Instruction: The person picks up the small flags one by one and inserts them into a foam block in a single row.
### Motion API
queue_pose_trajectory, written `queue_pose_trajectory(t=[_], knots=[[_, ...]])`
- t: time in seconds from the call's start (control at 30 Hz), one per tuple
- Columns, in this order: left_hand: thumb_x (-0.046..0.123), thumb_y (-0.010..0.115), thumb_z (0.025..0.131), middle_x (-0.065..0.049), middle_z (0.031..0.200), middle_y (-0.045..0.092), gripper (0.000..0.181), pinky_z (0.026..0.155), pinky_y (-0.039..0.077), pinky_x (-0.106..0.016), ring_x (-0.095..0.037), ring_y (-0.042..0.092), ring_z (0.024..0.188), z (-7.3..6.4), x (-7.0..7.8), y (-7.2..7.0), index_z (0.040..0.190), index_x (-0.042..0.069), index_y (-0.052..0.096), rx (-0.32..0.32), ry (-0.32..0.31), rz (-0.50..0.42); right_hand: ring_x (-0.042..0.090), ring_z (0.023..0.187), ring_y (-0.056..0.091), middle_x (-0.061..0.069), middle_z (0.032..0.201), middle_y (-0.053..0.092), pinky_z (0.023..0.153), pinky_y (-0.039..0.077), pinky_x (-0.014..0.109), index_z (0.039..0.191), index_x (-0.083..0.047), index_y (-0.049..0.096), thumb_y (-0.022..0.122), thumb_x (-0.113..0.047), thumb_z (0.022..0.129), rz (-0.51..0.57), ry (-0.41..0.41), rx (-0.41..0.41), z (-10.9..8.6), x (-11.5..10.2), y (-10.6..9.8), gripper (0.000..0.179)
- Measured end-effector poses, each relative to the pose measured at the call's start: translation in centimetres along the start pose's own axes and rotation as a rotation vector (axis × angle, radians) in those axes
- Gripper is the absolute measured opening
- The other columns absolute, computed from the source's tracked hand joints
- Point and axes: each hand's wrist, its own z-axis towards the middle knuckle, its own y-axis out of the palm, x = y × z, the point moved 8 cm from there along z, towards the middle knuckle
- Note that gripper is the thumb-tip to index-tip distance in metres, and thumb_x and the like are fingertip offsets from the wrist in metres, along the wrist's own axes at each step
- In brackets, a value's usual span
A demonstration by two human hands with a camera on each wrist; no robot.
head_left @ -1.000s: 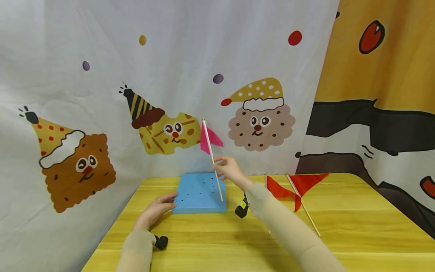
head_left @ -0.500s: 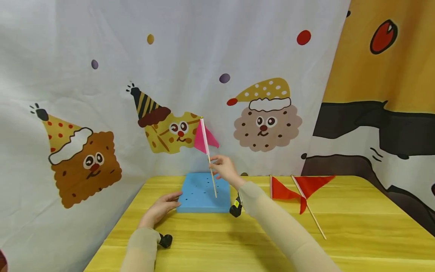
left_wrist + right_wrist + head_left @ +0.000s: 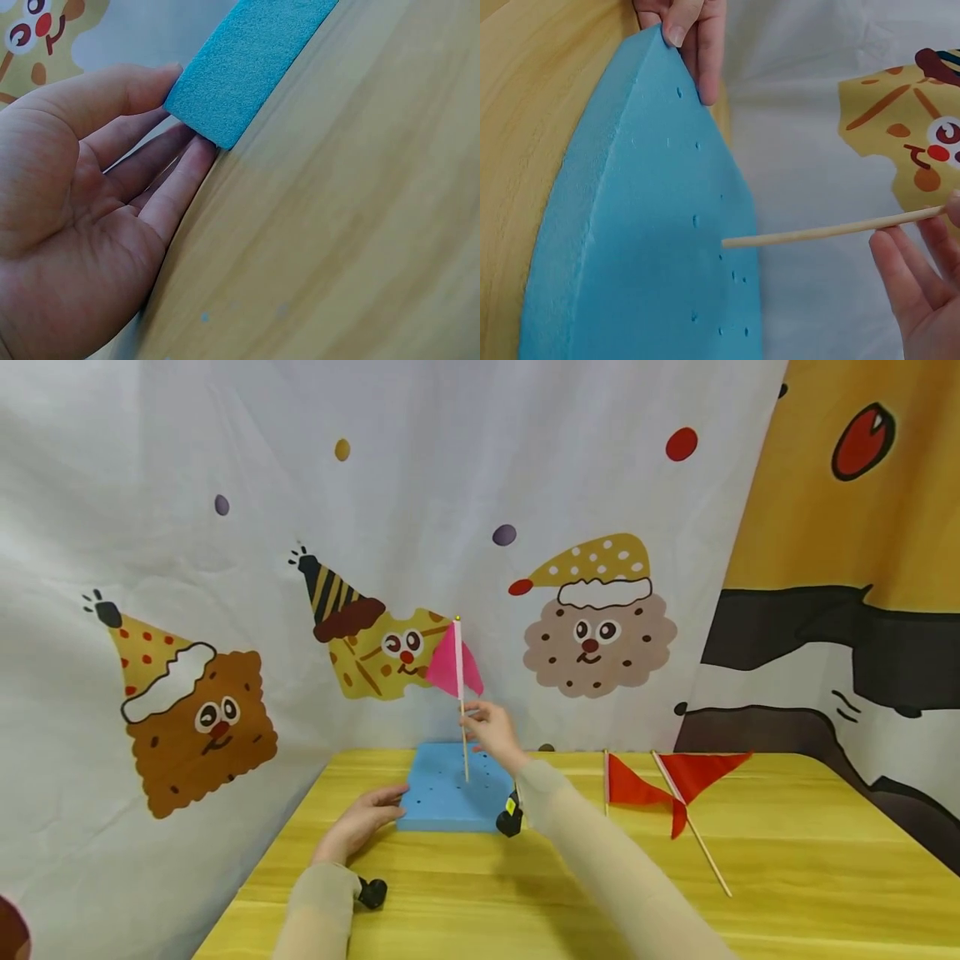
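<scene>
My right hand [image 3: 491, 732] pinches the wooden stick of a small pink flag [image 3: 448, 667], held nearly upright over a blue foam block [image 3: 442, 810]. In the right wrist view the stick's bare lower end [image 3: 731, 242] stands just off the block's top, among several small holes; whether it touches cannot be told. My left hand [image 3: 365, 820] rests against the block's left side, and in the left wrist view its fingers are fairly straight, with the fingertips touching the foam's corner.
Two red flags lie on the right of the wooden table [image 3: 450, 893]: one red flag [image 3: 633, 785] and another red flag [image 3: 701, 774] with its stick pointing toward the front. A printed curtain [image 3: 420, 485] hangs behind the table's back edge.
My right hand has brought the pink flag a little lower over the block and turned its stick from tilted to nearly upright. The left hand has stayed against the block.
</scene>
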Motion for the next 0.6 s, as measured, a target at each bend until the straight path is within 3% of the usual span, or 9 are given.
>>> queue_pose_trajectory(t=[0.23, 0.6], knots=[[0.01, 0.06, 0.097, -0.023, 0.152, 0.03, 0.056, 0.11, 0.029, -0.054, -0.041, 0.026, 0.14, -0.1, -0.3, 0.0, 0.148, 0.003, 0.039, -0.004, -0.012, -0.023, 0.027, 0.08, 0.069, 0.011, 0.098, 0.07, 0.056, 0.058, 0.035, 0.118, -0.007, 0.068, 0.064, -0.013, 0.095, 0.044, 0.007, 0.043, 0.4, 0.7, 0.7, 0.024], [0.012, 0.06, 0.097, -0.021, 0.153, 0.031, 0.055, 0.111, 0.028, -0.055, -0.041, 0.032, 0.137, 0.3, -0.2, 0.0, 0.148, 0.006, 0.04, -0.011, -0.019, -0.003, 0.027, 0.083, 0.069, 0.012, 0.099, 0.068, 0.059, 0.059, 0.037, 0.12, -0.005, 0.068, 0.064, -0.011, 0.095, 0.075, 0.006, 0.067, 0.9, 1.0, 1.1, 0.026]])
